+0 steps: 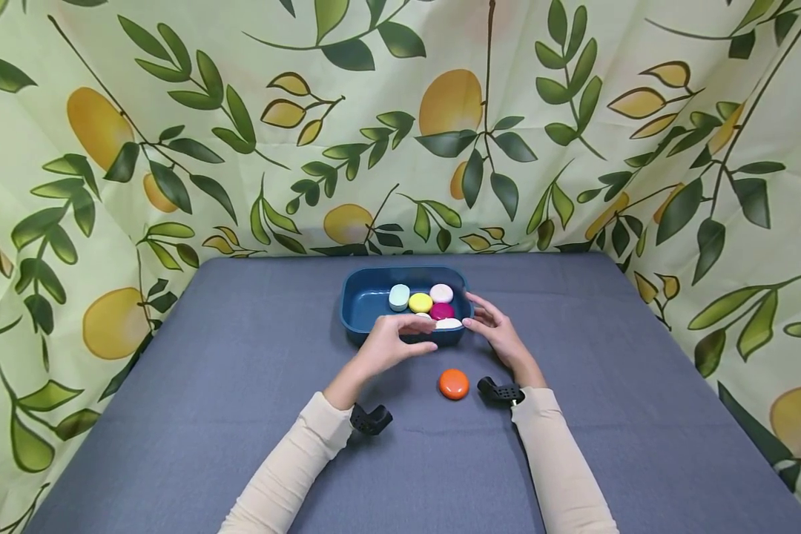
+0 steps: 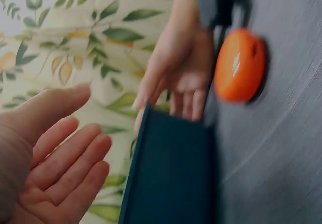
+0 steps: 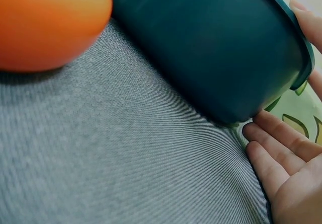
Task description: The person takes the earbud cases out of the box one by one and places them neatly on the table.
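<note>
A dark blue rectangular bin [image 1: 367,305] stands near the back of the table. In it lie a pale mint rounded piece [image 1: 399,297], a yellow one [image 1: 420,302], a pale pink one [image 1: 441,294], a magenta one [image 1: 443,311] and a white one [image 1: 449,324]. My left hand [image 1: 395,343] hovers at the bin's front side, thumb and fingers apart, holding nothing. At the bin's right end, my right hand [image 1: 500,337] touches the rim and wall with extended fingers [image 3: 282,141]. A glossy orange rounded disc [image 1: 454,384] with a small dark slot lies on the table before the bin.
Grey-blue cloth covers the table [image 1: 240,415]. A leaf-and-fruit patterned curtain [image 1: 227,141] hangs behind it and along both sides. Black wrist-worn devices [image 1: 371,420] sit on both wrists near the cream sleeves.
</note>
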Demonstrator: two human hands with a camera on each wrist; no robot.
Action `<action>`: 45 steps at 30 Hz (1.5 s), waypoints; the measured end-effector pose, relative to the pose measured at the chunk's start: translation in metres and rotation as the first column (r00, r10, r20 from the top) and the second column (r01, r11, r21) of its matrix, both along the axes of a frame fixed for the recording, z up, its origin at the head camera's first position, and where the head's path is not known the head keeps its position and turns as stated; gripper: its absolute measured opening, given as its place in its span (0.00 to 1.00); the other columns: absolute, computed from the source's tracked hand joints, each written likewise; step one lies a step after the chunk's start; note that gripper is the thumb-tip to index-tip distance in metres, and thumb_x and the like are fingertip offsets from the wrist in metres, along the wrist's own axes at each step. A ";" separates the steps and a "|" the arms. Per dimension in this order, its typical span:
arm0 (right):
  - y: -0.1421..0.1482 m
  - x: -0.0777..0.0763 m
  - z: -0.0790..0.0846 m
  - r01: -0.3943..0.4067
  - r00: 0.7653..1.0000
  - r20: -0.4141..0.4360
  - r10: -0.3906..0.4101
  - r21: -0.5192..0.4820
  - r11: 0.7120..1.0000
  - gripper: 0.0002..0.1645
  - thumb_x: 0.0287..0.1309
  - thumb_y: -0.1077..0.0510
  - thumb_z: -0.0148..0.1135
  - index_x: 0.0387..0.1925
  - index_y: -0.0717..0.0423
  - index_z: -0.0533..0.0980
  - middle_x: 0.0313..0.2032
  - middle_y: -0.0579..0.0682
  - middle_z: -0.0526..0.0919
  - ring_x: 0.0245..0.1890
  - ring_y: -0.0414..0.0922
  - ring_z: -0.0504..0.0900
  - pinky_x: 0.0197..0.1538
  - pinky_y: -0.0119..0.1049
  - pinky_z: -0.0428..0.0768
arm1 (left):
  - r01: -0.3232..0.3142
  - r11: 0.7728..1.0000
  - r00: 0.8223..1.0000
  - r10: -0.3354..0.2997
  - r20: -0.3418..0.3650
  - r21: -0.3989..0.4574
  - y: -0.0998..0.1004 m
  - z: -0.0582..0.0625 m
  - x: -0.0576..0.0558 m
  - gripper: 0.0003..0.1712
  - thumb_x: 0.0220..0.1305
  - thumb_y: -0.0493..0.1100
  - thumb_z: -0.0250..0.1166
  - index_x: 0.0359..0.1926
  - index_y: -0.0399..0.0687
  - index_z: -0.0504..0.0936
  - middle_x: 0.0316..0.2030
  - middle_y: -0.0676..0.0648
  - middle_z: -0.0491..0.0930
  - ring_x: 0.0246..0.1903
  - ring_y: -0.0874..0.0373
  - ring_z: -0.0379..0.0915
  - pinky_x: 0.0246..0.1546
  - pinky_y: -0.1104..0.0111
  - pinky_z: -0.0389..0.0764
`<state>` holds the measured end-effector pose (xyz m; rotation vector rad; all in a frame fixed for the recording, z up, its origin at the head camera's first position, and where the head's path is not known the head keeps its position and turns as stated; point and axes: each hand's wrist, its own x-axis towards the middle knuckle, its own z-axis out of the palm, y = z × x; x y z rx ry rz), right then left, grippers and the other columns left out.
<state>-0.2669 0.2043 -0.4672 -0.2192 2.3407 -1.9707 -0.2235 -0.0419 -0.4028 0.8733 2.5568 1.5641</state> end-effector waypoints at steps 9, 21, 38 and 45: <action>0.001 0.000 0.000 0.000 1.000 0.001 0.000 -0.003 1.000 0.36 0.63 0.60 0.60 0.71 0.52 0.60 0.63 0.69 0.71 0.46 0.28 0.76 0.54 0.25 0.70 | -0.305 0.952 0.949 0.305 -0.078 0.011 -0.008 -0.003 -0.032 0.22 0.54 0.37 0.72 0.50 0.33 0.81 0.46 0.36 0.85 0.47 0.45 0.83 0.53 0.57 0.82; 0.000 -0.001 -0.002 -0.002 1.000 0.010 0.003 -0.035 0.999 0.36 0.63 0.62 0.59 0.71 0.54 0.59 0.65 0.70 0.68 0.65 0.60 0.69 0.69 0.48 0.65 | -0.509 0.852 0.859 0.511 -0.016 -0.124 0.001 -0.013 -0.064 0.24 0.53 0.39 0.73 0.52 0.35 0.81 0.48 0.37 0.85 0.49 0.45 0.81 0.55 0.57 0.81; -0.002 0.000 -0.002 -0.004 1.000 0.027 0.005 -0.018 1.000 0.36 0.64 0.60 0.59 0.71 0.51 0.60 0.66 0.68 0.68 0.66 0.60 0.69 0.70 0.51 0.65 | -0.580 0.744 0.760 0.641 0.109 -0.332 0.005 -0.017 -0.090 0.34 0.50 0.46 0.75 0.57 0.35 0.78 0.54 0.38 0.81 0.56 0.46 0.76 0.59 0.58 0.78; -0.001 0.000 0.000 0.000 1.000 0.030 0.000 -0.003 1.000 0.36 0.64 0.60 0.59 0.72 0.51 0.59 0.66 0.67 0.67 0.66 0.59 0.68 0.69 0.47 0.66 | -0.562 0.726 0.771 0.633 0.066 -0.396 0.008 -0.016 -0.092 0.28 0.50 0.46 0.76 0.51 0.36 0.82 0.50 0.39 0.84 0.50 0.46 0.79 0.53 0.57 0.79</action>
